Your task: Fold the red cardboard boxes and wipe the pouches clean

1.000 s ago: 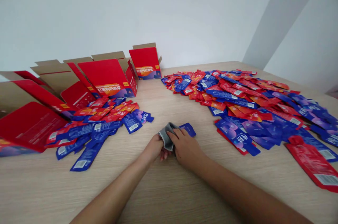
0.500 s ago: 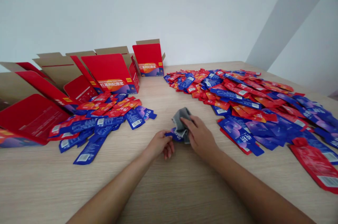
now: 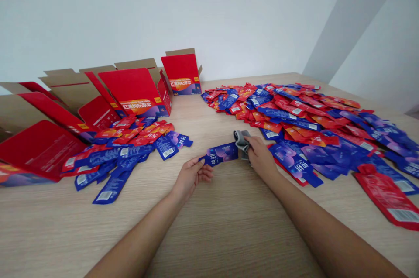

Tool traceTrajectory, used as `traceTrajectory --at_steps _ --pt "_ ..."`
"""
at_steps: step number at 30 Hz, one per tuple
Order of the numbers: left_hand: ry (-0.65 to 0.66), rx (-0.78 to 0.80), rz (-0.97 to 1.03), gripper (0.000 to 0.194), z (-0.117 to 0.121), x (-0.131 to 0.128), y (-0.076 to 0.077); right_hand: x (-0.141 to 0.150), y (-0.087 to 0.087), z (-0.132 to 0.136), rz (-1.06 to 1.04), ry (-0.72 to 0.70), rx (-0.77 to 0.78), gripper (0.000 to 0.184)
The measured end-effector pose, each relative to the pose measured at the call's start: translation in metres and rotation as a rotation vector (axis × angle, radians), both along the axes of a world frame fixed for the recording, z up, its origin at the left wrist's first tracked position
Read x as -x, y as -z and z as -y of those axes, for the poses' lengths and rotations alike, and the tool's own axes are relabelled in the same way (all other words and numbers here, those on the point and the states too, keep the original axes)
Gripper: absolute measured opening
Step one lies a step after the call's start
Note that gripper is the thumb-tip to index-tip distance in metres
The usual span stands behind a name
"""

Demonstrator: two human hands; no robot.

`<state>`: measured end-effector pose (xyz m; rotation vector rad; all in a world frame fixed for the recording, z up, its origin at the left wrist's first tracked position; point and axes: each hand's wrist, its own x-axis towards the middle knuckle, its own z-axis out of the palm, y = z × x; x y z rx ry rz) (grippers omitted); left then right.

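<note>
My left hand (image 3: pixel 190 175) pinches the near end of a blue pouch (image 3: pixel 220 154) that lies flat on the wooden table (image 3: pixel 209 230). My right hand (image 3: pixel 260 156) is closed on a bunched grey cloth (image 3: pixel 241 139) at the pouch's far end. To the right spreads a big heap of red and blue pouches (image 3: pixel 307 125). A smaller heap of pouches (image 3: pixel 127 149) lies to the left of my hands.
Several open red cardboard boxes (image 3: pixel 131 90) with raised flaps stand along the back left, up to the white wall. A lone red pouch (image 3: pixel 389 199) lies near the right edge. Bare wood shows between me and my hands.
My right hand slid the grey cloth along the blue pouch from its near end to its far end, up and to the right. The left hand kept hold of the pouch.
</note>
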<state>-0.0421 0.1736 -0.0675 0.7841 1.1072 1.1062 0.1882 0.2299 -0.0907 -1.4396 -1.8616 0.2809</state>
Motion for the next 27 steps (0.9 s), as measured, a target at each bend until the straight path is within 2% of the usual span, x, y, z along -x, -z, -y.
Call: traceTrajectory --at_steps 3,5,7,10,14,16,19,23,25,27 --pt "-0.066 -0.127 0.03 0.027 -0.001 0.001 -0.001 -0.008 0.009 -0.011 -0.272 0.096 -0.066 0.037" --pt "-0.058 -0.169 0.034 0.03 -0.002 0.003 -0.002 -0.011 0.01 -0.015 -0.357 0.139 -0.085 0.034" --pt "-0.044 -0.167 0.018 0.029 -0.003 0.004 -0.002 -0.008 0.005 -0.011 -0.365 0.088 -0.114 0.034" --pt "-0.035 -0.151 -0.084 0.021 -0.005 0.002 0.002 0.012 -0.008 0.011 -0.235 -0.105 -0.163 0.039" --pt "-0.021 -0.152 -0.255 0.028 -0.006 -0.005 0.011 0.054 -0.021 0.048 0.133 -0.36 -0.13 0.047" --pt "-0.018 -0.154 -0.315 0.03 -0.006 -0.007 0.014 0.068 -0.022 0.054 0.289 -0.407 -0.09 0.048" --pt "0.008 -0.146 -0.314 0.032 -0.007 -0.008 0.012 0.063 -0.017 0.041 0.419 -0.304 -0.054 0.045" --pt "-0.006 -0.109 -0.264 0.035 -0.004 -0.001 0.005 0.026 -0.01 0.011 0.437 -0.047 -0.008 0.043" --pt "-0.003 -0.102 -0.28 0.035 -0.003 0.002 0.004 0.015 -0.01 0.009 0.354 -0.013 -0.004 0.046" --pt "0.022 -0.106 -0.312 0.034 -0.003 0.004 0.005 0.019 -0.014 0.018 0.258 -0.055 -0.044 0.048"
